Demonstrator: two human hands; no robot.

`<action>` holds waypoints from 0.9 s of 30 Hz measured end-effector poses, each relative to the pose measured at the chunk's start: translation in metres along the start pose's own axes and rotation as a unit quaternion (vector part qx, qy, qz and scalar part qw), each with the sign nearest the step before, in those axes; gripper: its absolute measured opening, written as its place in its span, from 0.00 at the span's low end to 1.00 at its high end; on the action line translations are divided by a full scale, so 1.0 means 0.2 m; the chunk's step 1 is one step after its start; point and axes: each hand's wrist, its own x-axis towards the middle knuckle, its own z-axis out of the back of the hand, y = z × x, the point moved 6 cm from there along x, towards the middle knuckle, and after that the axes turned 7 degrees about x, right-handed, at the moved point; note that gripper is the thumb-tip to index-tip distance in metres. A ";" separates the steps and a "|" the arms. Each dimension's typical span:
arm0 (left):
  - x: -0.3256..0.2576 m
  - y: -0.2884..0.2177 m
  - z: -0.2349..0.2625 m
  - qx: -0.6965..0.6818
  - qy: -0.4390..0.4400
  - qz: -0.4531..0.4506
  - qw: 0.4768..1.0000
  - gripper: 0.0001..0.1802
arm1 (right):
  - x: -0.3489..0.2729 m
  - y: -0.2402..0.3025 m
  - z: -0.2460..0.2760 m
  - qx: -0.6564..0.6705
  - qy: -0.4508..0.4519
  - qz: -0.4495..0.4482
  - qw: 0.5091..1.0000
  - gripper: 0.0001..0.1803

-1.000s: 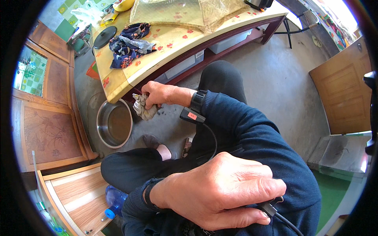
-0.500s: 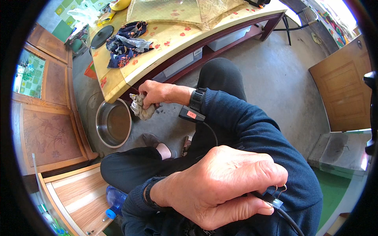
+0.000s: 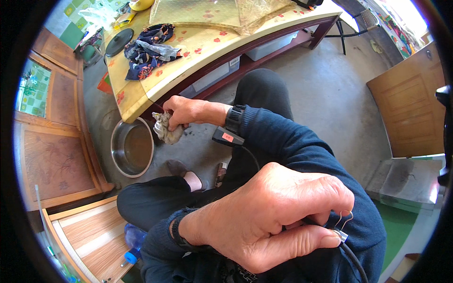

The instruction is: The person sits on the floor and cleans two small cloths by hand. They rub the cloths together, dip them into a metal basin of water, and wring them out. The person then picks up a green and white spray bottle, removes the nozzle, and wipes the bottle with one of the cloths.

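In the foreground my left hand (image 3: 269,214) is closed, thumb against curled fingers, pinching a black cable (image 3: 354,262). A small metal fitting (image 3: 344,235) and a thin bent wire loop show at the thumb tip. Farther off, my right hand (image 3: 186,111) reaches leftward under the table's edge and grips a crumpled greyish-white rag (image 3: 168,133). The rag hangs just right of a steel basin (image 3: 152,151) on the floor, apart from its rim. A black strap (image 3: 234,118) circles the right wrist, and a small black box (image 3: 228,137) on a cord lies beside it.
A table (image 3: 188,66) with a floral cover bears a dark patterned cloth (image 3: 146,54) and a black lid (image 3: 119,42). Plastic bins (image 3: 217,78) stand beneath. Wooden cabinet doors (image 3: 56,155) border the left. A blue-capped bottle (image 3: 134,243) lies by my left arm.
My left hand has shifted slightly right and turned a little, still holding the cable. The right hand keeps its grip on the rag; the view has moved slightly.
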 end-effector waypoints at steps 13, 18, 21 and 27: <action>-0.01 0.03 0.01 -0.037 0.033 0.043 0.998 0.24 | 0.01 -0.02 -0.01 0.000 0.004 -0.009 1.000 0.23; -0.03 0.04 -0.01 -0.045 0.019 -0.033 0.998 0.16 | 0.00 -0.01 -0.01 -0.015 0.013 -0.007 1.000 0.20; -0.04 0.05 -0.03 -0.037 0.028 -0.034 0.998 0.18 | -0.01 0.00 -0.01 -0.016 0.008 0.002 1.000 0.20; -0.07 0.05 -0.05 -0.030 -0.001 -0.104 0.994 0.18 | -0.02 0.01 -0.02 -0.014 0.016 0.000 1.000 0.19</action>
